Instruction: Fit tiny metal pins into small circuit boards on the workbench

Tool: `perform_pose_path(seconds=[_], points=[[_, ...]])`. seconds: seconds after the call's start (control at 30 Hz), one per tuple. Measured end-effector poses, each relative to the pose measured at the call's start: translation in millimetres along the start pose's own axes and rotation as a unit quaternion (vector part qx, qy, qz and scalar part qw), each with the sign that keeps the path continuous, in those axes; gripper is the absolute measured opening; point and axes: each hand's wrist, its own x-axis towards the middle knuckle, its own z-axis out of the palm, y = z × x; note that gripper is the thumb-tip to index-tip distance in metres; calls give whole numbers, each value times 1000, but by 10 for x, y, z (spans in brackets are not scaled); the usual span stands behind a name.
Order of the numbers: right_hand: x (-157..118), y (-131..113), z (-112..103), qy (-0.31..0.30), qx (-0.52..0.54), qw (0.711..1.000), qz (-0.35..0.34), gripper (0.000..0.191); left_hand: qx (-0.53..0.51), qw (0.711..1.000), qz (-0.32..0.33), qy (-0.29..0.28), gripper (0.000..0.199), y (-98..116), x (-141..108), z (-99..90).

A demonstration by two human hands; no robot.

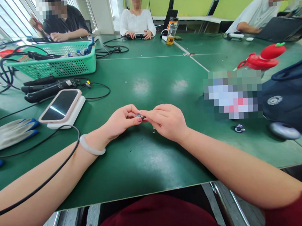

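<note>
Small dark piece [140, 116] held at the centre of the frame.
The piece lies at the fingertips of the left hand [120, 121], which is closed on it between thumb and fingers. The right hand [170, 122] lays its fingers over the right end of the piece; whether they pinch it, I cannot tell. Farther, left of the frame, there is a phone [62, 105]; beyond it, upper left, a basket [61, 66]; at the top, a bottle [172, 33].

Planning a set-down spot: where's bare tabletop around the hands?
Free: green tabletop beyond the left hand and right hand, between basket and red lid; also between forearms and table edge, bar one dark speck. Crowded: left, with phone and glove; right, with dark bag and silvery object.
</note>
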Motion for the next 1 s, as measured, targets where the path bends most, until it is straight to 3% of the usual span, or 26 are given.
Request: perform_pose_path(seconds=[0.2,0.4,1.0], points=[[42,-54,-23,7,22,998,51,22,-38,999,10,-15,29,-20,1,-14],[49,-58,-21,51,44,997,40,19,-50,998,6,-24,30,-7,-3,-9],[28,-39,-14,10,48,997,57,17,-34,999,11,-26,31,-9,-3,-12]])
